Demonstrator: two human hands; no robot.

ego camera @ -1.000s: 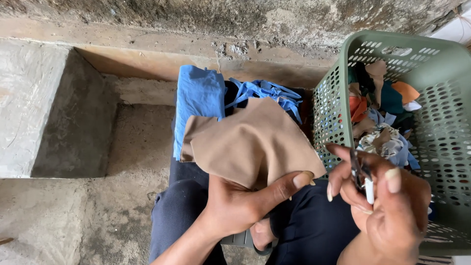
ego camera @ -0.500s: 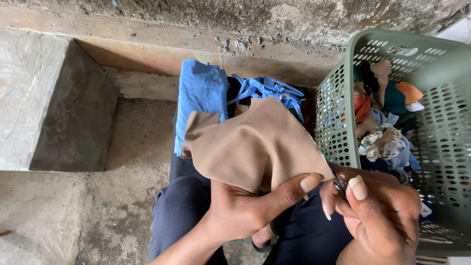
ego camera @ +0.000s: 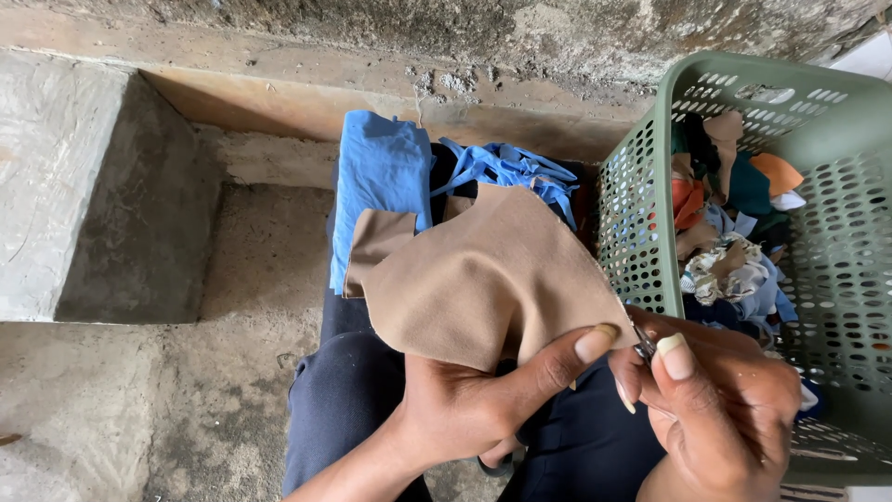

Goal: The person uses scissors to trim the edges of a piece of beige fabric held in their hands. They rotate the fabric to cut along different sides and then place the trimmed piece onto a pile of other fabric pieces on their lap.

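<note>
I see the left hand (ego camera: 465, 418) low in the centre, its fingers clamped on the lower edge of a tan fabric piece (ego camera: 474, 279), thumb (ego camera: 567, 358) pressed along the hem. The fabric piece is held up over the lap, bulging upward, in front of dark navy trousers (ego camera: 344, 409). The right hand (ego camera: 715, 409) is just beside it at lower right, fingers closed together around a small metal tool (ego camera: 643, 346), likely snips; only its tip shows, touching the right corner of the fabric piece. I cannot tell the tool's exact kind. Behind the fabric piece, a folded blue cloth (ego camera: 381, 186) and a bunch of blue strips (ego camera: 506, 167) lie on the knees. To the right stands a green perforated plastic basket (ego camera: 641, 214), just beside the right hand, holding mixed scraps (ego camera: 734, 260) in orange, teal, white and patterned colours. Rough concrete floor (ego camera: 139, 400) on the left, with a concrete step (ego camera: 56, 186) and a weathered wall (ego camera: 418, 37) above.
</note>
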